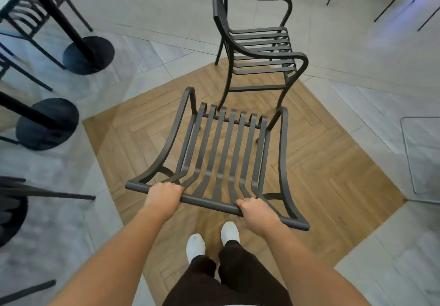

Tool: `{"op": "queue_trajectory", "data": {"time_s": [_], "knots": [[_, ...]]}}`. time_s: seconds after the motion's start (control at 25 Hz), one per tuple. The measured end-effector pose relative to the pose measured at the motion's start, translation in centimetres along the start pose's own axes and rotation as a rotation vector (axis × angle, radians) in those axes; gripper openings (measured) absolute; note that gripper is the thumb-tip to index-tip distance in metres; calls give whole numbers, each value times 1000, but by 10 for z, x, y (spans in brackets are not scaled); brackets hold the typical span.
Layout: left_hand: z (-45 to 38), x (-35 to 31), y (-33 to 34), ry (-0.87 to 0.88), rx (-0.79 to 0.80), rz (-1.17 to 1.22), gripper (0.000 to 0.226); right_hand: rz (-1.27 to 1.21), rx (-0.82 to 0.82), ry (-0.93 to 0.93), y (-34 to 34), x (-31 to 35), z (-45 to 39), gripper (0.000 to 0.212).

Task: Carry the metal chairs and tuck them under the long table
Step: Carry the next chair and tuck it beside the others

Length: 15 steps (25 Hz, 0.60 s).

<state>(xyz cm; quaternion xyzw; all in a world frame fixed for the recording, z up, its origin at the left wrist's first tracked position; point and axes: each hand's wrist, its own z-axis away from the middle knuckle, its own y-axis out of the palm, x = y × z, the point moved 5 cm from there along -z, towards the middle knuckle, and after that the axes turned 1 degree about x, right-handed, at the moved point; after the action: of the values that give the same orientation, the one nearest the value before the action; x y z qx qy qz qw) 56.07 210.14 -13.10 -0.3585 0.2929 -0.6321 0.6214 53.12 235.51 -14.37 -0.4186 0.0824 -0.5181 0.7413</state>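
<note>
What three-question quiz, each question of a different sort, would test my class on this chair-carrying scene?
1. True or false: both hands grip the top rail of the near chair.
2. Multiple choice: the second chair stands A) under the table, B) on the floor beyond the held chair, C) upside down.
3. What floor surface lies under the person's shoes?

Key: 1 true: the left hand and right hand both hold it. 2 B. 3 wood parquet.
</note>
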Motion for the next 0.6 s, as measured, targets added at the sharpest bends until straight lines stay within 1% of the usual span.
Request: {"op": "queue_trajectory", "data": {"time_s": [0.2,0.28,0.44,0.6], "knots": [[30,-20,26,-157,16,112,31,120,42,-146,-5,-11,2,20],[37,-27,33,-200,29,140,32,129,55,-185,-3,-17,2,20],[69,-66,48,-342,40,231,32,226,109,-305,-4,-37,11,22],[95,-101,66,-434,80,311,32,326,166,-389,-6,-50,13,27]]}}
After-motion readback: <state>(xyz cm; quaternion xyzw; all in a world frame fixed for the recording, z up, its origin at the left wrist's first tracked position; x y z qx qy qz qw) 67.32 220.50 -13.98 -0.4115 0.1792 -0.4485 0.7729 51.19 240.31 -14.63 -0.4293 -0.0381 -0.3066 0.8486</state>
